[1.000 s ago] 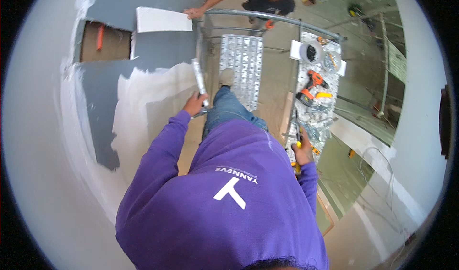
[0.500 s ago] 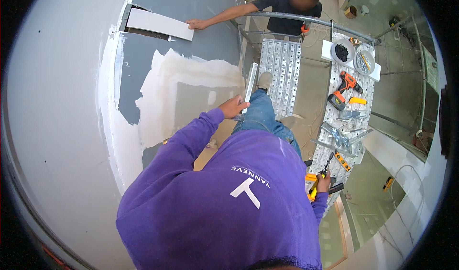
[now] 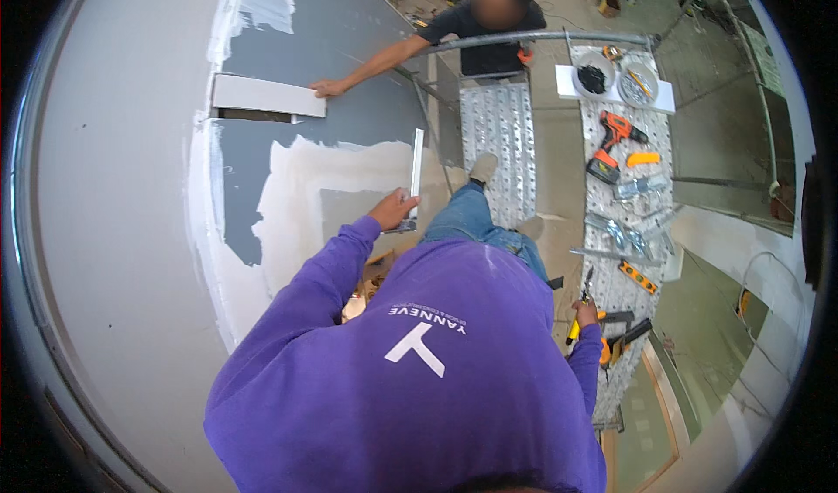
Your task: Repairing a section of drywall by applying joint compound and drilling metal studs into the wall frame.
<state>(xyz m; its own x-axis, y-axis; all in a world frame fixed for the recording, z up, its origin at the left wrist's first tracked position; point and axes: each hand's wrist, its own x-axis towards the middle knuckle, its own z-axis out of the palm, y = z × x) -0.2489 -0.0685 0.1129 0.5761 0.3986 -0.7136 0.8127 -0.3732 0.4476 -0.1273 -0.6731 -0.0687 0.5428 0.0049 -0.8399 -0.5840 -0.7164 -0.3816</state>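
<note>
My left hand (image 3: pixel 393 207), at the left of my legs, grips a short silver metal profile (image 3: pixel 417 157), held upright beside the patched grey wall (image 3: pixel 340 48). My right hand (image 3: pixel 586 313) is closed on yellow-handled snips (image 3: pixel 573 330), low beside the right scaffold plank (image 3: pixel 611 205). At the wall, a co-worker's hand (image 3: pixel 328 88) holds a white board strip (image 3: pixel 266 93) across a rectangular opening (image 3: pixel 253 114), leaving a dark gap along its lower edge.
The co-worker (image 3: pixel 489 48) stands behind a scaffold rail (image 3: pixel 541 35). A narrow perforated plank (image 3: pixel 496 126) lies by my feet. The right plank holds tubs (image 3: pixel 594 75), an orange drill (image 3: pixel 615 139), a level (image 3: pixel 637 276) and metal pieces. Cables hang at the right.
The co-worker has moved the white strip over the opening, which was exposed a second ago. The co-worker leans further in. My hands keep their holds; the view has shifted.
</note>
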